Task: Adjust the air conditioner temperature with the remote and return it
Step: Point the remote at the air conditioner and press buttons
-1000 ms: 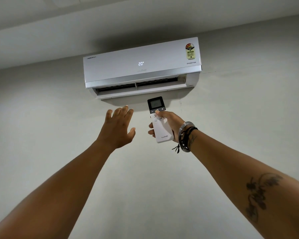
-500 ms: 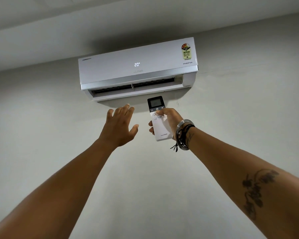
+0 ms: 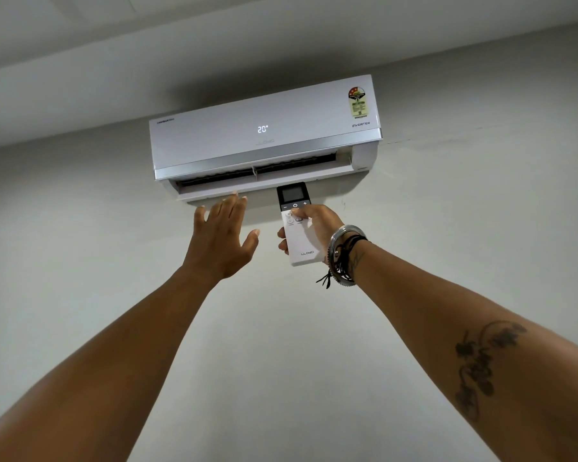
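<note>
Both hands have risen toward the air conditioner point(image 3: 264, 135); the left hand point(image 3: 222, 238) spreads empty, the right hand point(image 3: 314, 228) grips the light, rigid, smooth remote point(image 3: 299, 240) mid-body, thumb on buttons.

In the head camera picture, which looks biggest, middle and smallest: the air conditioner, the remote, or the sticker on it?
1. White wall-mounted air conditioner, by far the largest.
2. White remote with dark screen, nearer the camera, so flattered.
3. Colourful label sticker, the smallest.

Dim, even indoor light; a soft shadow sits above the air conditioner point(image 3: 264, 138). Focus is sharp, with wide-angle stretching at the edges.
</note>
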